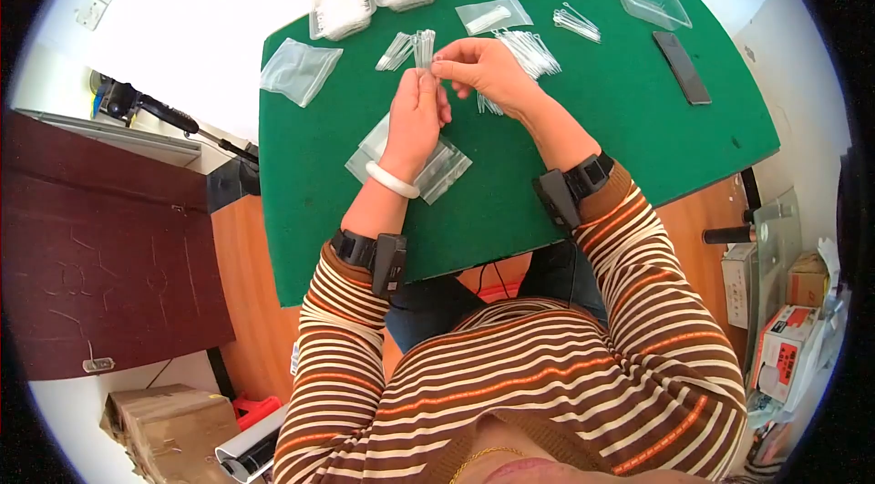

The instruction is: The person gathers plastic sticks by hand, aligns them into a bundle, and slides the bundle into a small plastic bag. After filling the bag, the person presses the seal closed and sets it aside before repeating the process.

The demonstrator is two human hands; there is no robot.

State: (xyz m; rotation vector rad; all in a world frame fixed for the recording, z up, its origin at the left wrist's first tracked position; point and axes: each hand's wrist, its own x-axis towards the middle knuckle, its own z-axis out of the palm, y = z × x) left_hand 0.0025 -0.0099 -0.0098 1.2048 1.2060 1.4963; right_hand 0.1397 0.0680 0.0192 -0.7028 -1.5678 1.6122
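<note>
My left hand (417,115) is closed around an upright bundle of thin wire brushes with looped ends (424,44), held over the middle of the green table. The thumb and forefinger of my right hand (492,69) pinch at the bundle's right side; its lower part is hidden by my fingers. Just left of the bundle lies a small group of similar looped brushes (395,53). A larger pile of them (530,53) lies behind my right hand. Flat clear plastic bags (445,169) rest under my left wrist.
Two clear boxes (343,12) full of white brushes stand at the back left. Another clear bag (301,71) lies at the left edge. A filled bag (493,16), several loose brushes (577,24), a clear tray (654,4) and a phone (681,67) lie along the back and right.
</note>
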